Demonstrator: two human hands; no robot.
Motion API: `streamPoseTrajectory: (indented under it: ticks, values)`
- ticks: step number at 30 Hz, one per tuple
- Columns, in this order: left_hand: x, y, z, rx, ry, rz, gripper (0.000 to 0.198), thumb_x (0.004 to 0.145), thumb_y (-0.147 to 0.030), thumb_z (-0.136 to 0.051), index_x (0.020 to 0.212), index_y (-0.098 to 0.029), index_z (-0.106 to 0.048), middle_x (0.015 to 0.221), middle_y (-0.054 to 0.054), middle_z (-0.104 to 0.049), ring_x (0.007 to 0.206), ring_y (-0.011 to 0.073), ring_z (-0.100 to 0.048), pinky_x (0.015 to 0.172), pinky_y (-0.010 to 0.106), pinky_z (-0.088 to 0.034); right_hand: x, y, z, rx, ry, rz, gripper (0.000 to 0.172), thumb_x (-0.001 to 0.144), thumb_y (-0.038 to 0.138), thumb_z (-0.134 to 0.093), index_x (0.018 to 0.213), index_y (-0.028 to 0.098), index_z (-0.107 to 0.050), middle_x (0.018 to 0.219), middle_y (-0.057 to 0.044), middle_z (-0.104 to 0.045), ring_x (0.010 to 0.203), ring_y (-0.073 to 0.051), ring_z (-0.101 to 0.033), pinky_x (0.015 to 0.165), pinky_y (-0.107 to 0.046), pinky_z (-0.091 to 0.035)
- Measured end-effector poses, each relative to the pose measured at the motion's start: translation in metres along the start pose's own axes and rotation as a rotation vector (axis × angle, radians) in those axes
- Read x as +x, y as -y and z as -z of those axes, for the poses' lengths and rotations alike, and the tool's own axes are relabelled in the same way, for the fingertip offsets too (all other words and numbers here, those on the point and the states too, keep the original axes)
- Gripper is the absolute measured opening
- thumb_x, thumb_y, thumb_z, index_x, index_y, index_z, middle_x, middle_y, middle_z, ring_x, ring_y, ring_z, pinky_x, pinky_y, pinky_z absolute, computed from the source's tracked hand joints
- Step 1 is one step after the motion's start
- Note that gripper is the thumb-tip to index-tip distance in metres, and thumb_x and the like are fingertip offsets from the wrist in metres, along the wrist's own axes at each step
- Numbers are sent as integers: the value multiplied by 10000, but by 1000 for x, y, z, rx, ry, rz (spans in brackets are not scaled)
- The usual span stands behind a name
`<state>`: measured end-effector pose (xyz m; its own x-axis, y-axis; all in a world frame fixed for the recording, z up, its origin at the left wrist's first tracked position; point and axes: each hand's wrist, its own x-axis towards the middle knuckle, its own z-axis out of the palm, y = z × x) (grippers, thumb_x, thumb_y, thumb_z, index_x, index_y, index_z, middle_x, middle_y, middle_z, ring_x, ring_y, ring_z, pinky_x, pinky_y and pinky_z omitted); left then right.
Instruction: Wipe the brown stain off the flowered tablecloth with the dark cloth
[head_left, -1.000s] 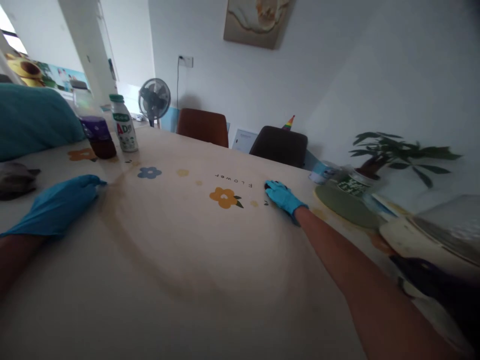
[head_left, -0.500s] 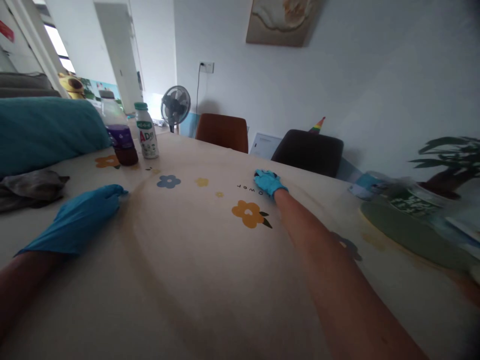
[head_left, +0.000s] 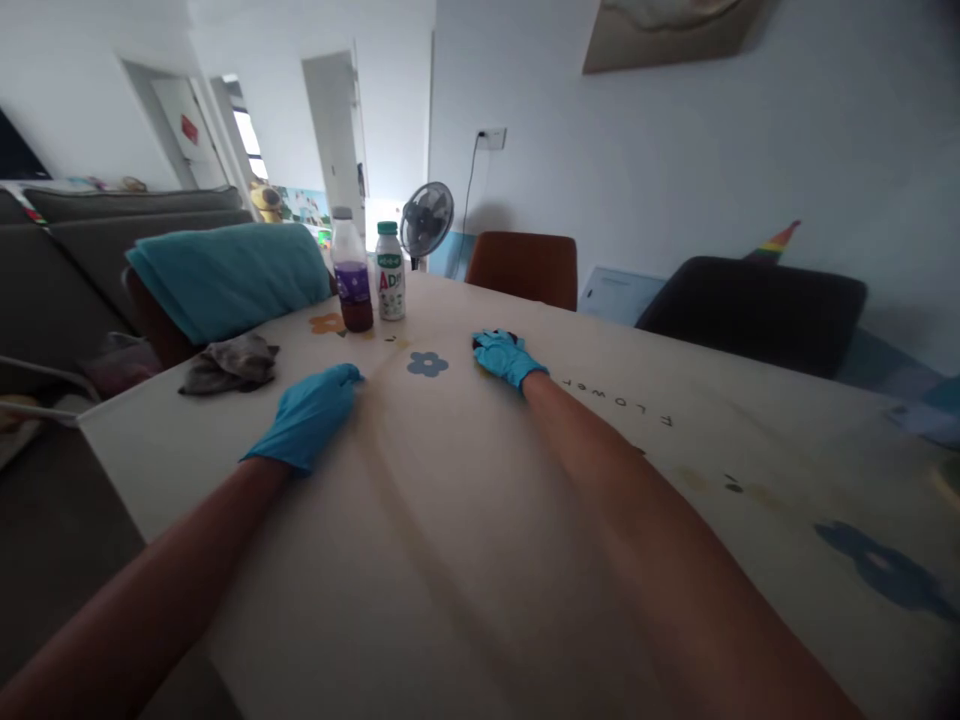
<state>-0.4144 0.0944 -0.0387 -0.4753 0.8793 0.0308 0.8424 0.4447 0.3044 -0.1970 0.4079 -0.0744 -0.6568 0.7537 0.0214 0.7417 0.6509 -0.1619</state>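
Observation:
My left hand (head_left: 311, 412), in a blue glove, rests on the white table (head_left: 420, 510) with its fingers curled closed and nothing visible in them. A crumpled grey cloth (head_left: 231, 365) lies beyond it to the left. Farther out, my right hand (head_left: 504, 358), also gloved in blue, is pressed down on the tabletop. Its fingers are bent over something dark, of which only small edges show, so its kind is hidden. A blue printed flower (head_left: 427, 364) lies between the two hands.
A bottle with a purple label (head_left: 354, 280) and a white bottle with a green cap (head_left: 391, 275) stand at the far left. A teal towel (head_left: 232, 275) hangs over a chair. Brown (head_left: 525, 265) and black (head_left: 757, 310) chairs line the far edge. A fan (head_left: 427, 220) stands behind.
The view has swung left. My right hand has slid left across the table, from beside the printed lettering toward the blue flower. My left hand stays in about the same place.

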Motion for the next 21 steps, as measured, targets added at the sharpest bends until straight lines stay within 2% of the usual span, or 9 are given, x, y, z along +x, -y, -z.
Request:
streamPoseTrajectory:
  ticks: [3, 8, 10, 14, 17, 21]
  values:
    - [4, 1, -2, -1, 3, 52, 460, 1118, -232, -434, 1454, -187, -745, 1608, 177, -737, 1436, 343, -716, 1197, 431, -523, 8, 40, -5, 1, 11, 76, 585, 1190, 333, -492, 1761, 292, -612, 1862, -123, -497, 1716, -431, -415, 1411, -743, -304]
    - [4, -3, 1, -53, -21, 110, 412, 1140, -216, -482, 1452, -196, -750, 1536, 201, -768, 1398, 351, -741, 1139, 448, -530, 9, 100, -10, -6, 22, 224, 581, 1201, 378, -559, 1754, 199, -591, 1859, -156, -495, 1690, -443, -425, 1395, -732, -320]
    - [4, -2, 0, -65, -40, 112, 392, 1141, -202, -496, 1433, -201, -756, 1514, 200, -781, 1388, 350, -745, 1122, 455, -532, 4, 117, -11, -13, 22, 272, 574, 1191, 358, -565, 1749, 228, -599, 1847, -136, -518, 1691, -430, -434, 1402, -723, -323]
    - [7, 3, -4, -81, -75, 101, 369, 1149, -191, -503, 1410, -223, -762, 1487, 183, -799, 1359, 331, -749, 1097, 445, -532, -13, 140, -10, -22, 30, 369, 586, 1152, 277, -497, 1716, 330, -648, 1830, -72, -549, 1677, -403, -478, 1389, -747, -357]
    - [9, 6, -6, -105, -92, 86, 379, 1157, -187, -501, 1435, -199, -758, 1511, 201, -781, 1365, 323, -741, 1099, 433, -520, -31, 152, -8, -24, 42, 435, 607, 1119, 252, -502, 1703, 286, -663, 1818, -84, -562, 1686, -407, -460, 1373, -741, -379]
    - [11, 8, -6, -141, -102, 79, 375, 1173, -207, -502, 1442, -183, -762, 1513, 219, -776, 1344, 324, -737, 1083, 437, -517, -58, 168, -8, -9, 41, 529, 616, 1131, 233, -493, 1728, 240, -644, 1785, -91, -599, 1643, -364, -502, 1401, -607, -373]
